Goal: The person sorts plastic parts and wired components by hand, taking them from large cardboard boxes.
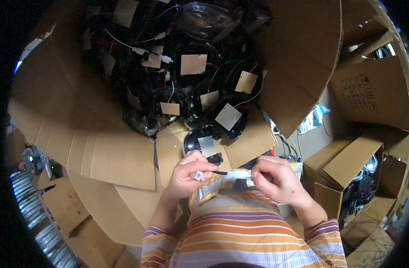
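left hand (pixel 189 175) closed, thumb and fingertips pinching a dark lead (pixel 221 173), with a small white plug (pixel 197 175) poking out at the near side of the fingers. right hand (pixel 278 178) has its fingers curled, thumb and index gripping the right end of a white connector (pixel 238 174). connector sits between the two hands, in front of the striped shirt (pixel 240 230); lead runs from the left fingers to its left end. writing: large printed block of dark lines and symbols on the carton flap (pixel 369 91) at far right, bent by the lens, too small to read. similar printed marks on the brown carton (pixel 66 205) at near left, also unreadable. pale blue sheet (pixel 308 123) right of the big carton (pixel 93 152) carries small marks, can't make them out. hard to see: the pile of black housings (pixel 209 22) inside the big carton sinks into shadow at the far side, outlines merge; pale square plates (pixel 194 64) and thin wires stand out. nearest black housing (pixel 193 139) is partly covered by the left hand. open box (pixel 354 161) on the right holds black parts with clear lenses, partly hidden by its flap. silver ribbed stack (pixel 28 201) at far left is cut off by the fisheye rim.
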### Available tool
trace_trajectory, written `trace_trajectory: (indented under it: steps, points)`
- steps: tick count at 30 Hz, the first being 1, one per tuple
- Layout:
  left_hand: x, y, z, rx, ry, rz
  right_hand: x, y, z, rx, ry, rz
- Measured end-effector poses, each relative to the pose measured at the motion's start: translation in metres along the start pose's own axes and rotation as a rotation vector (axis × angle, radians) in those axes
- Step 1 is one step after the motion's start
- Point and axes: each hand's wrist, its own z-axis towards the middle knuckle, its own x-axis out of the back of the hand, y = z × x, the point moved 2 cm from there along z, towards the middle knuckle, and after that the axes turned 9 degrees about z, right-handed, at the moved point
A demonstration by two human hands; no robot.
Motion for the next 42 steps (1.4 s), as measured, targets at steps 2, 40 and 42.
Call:
trace_trajectory:
  steps: [2, 40, 42]
  points:
    - [-0.003, 0.003, 0.001, -0.034, 0.0, 0.074, -0.001, 0.001, 0.001, -0.012, 0.011, -0.011]
    - [0.202, -0.214, -0.332, 0.646, 1.355, 0.446, -0.027, 0.044, -0.007, -0.06, -0.315, -0.045]
    - [0.196, -0.214, -0.33, 0.721, 1.329, 0.372, -0.026, 0.04, -0.005, -0.107, -0.32, -0.047]
